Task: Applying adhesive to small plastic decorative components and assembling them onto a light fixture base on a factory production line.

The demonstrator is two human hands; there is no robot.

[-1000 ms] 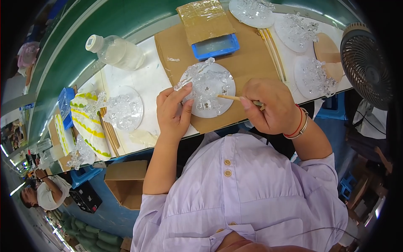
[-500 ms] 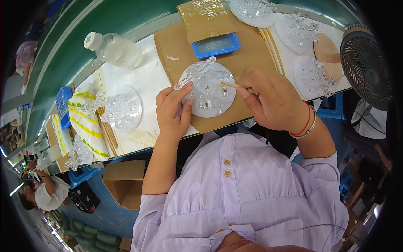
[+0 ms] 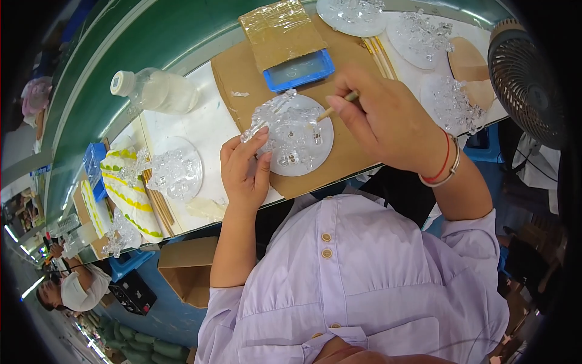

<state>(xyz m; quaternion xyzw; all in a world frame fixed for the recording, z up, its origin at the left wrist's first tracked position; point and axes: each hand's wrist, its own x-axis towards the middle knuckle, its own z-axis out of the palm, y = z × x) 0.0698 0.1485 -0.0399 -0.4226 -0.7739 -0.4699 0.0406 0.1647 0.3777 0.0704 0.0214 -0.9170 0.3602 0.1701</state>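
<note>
Pointing 1 stick [image 3: 325, 114] at clear ornament [image 3: 288, 134]

Gripping stick in right hand [image 3: 394, 126]; holding ornament's left edge with left hand [image 3: 244, 172].

A worker's right hand [image 3: 388, 124] has moved farther across the bench [image 3: 215, 124] over the past second, now covering the near ends of the slim sticks [image 3: 379, 56] that lay in plain sight. The pale wooden stick [image 3: 329, 111] in its fingers, nearly level a second ago, now slants up and away to the right, its tip shifted toward the far right part of the white disc [image 3: 319, 151]. The view has swung slightly, sliding the clear bottle [image 3: 159, 91] and blue tray [image 3: 301, 80] leftward in frame.
</note>
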